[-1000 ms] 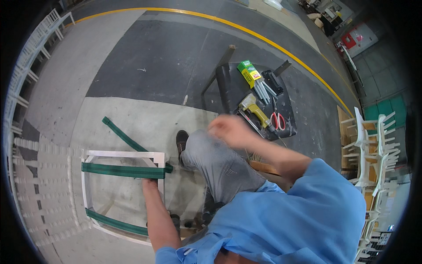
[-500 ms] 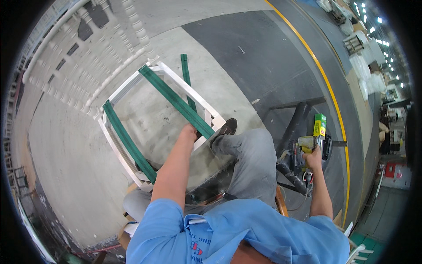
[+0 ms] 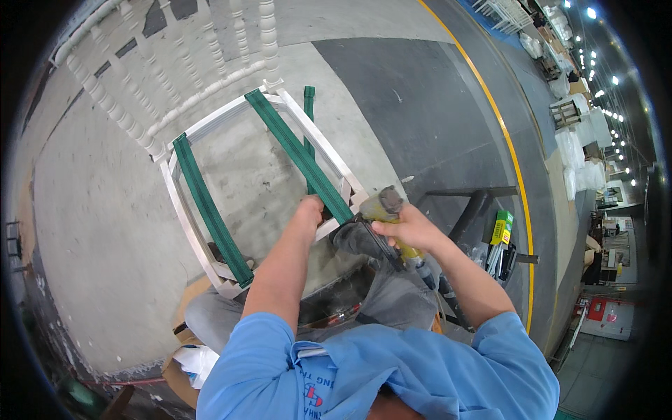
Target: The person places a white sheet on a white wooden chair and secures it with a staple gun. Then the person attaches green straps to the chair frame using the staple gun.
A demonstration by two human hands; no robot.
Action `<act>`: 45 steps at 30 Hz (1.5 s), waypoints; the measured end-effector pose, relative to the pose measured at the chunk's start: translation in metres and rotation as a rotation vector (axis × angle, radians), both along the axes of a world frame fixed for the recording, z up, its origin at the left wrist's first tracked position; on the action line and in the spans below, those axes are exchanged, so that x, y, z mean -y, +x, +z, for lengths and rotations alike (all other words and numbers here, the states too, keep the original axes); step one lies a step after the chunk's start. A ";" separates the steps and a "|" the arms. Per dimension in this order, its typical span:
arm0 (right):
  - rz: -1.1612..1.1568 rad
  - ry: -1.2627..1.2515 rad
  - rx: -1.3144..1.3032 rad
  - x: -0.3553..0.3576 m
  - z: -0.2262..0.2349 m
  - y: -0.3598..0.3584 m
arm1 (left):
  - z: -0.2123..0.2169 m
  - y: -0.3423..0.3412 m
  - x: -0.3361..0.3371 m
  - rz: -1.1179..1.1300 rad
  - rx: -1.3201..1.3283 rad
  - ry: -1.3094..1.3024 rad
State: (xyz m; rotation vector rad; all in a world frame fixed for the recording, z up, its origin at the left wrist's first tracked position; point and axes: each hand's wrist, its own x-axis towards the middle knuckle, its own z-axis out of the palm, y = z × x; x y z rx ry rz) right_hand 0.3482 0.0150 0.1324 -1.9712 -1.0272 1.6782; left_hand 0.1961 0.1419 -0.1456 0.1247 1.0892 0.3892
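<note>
Chair frame [image 3: 183,210], white, open seat: stiff, light enough to shift with one hand, best held by a rail; lies ahead of both hands.

Green webbing strap [image 3: 297,152]: soft, stretchy; runs from the far rail to the near rail under the left hand [image 3: 310,210], which presses its end down, fingers hidden.

Pneumatic stapler [image 3: 383,210], yellow-green: hard, weighty; right hand [image 3: 409,227] wrapped round its handle, just right of the strap end. Half a second ago it was out by the tool rack [image 3: 500,241].

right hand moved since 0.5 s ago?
Yes. The right hand brought the staple gun from the tool tray over to the white chair frame.
</note>
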 end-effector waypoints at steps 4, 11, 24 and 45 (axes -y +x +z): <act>0.031 -0.040 0.055 -0.015 -0.016 -0.014 | -0.004 -0.002 -0.001 0.002 0.004 0.009; 0.129 -0.043 0.184 -0.020 -0.019 -0.020 | 0.007 0.001 0.007 0.029 -0.010 -0.019; 0.068 -0.037 0.221 -0.002 -0.023 -0.031 | 0.026 0.011 0.013 -0.075 -0.061 -0.025; -0.222 0.249 -0.095 0.036 0.023 0.021 | 0.122 -0.059 0.161 -0.135 -0.178 0.706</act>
